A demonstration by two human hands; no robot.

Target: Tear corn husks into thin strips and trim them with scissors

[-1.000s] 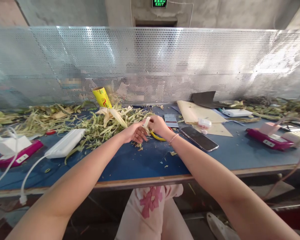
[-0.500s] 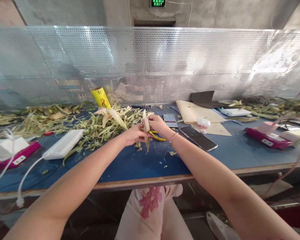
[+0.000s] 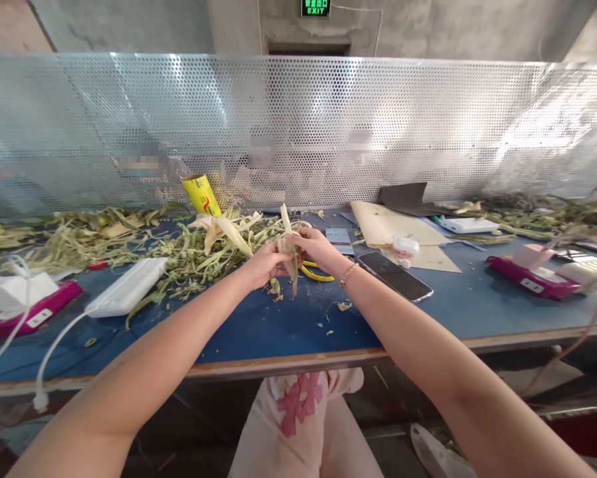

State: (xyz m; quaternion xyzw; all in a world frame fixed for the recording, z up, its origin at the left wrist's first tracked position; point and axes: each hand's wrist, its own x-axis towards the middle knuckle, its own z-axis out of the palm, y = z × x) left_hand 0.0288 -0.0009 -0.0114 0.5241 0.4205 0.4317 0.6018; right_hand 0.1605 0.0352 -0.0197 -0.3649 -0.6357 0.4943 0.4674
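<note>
Over the middle of the table, my left hand (image 3: 267, 264) and my right hand (image 3: 317, 245) meet on a pale, dried leaf strip (image 3: 285, 218). It stands upright, its tip poking above my fingers and its browner end hanging below them. Both hands are closed on it in a pinch; part of the strip is hidden by the fingers. Just under my right hand lies a yellow loop (image 3: 318, 275), which looks like a scissors handle. Left of my hands spreads a heap of dried greenish leaves (image 3: 198, 259), with broader pale leaves (image 3: 232, 236) on top.
A yellow cardboard tube (image 3: 201, 195) leans behind the heap. At left are a white power bank (image 3: 127, 287) and a magenta power strip (image 3: 54, 309). A phone (image 3: 396, 275), earbud case (image 3: 405, 246) and beige paper (image 3: 392, 222) lie at right. A perforated metal screen (image 3: 298, 99) borders the back.
The leaf strip has risen slightly between my fingers and its tip leans a little left. My right hand's fingers have shifted closer over it. More of the yellow loop shows.
</note>
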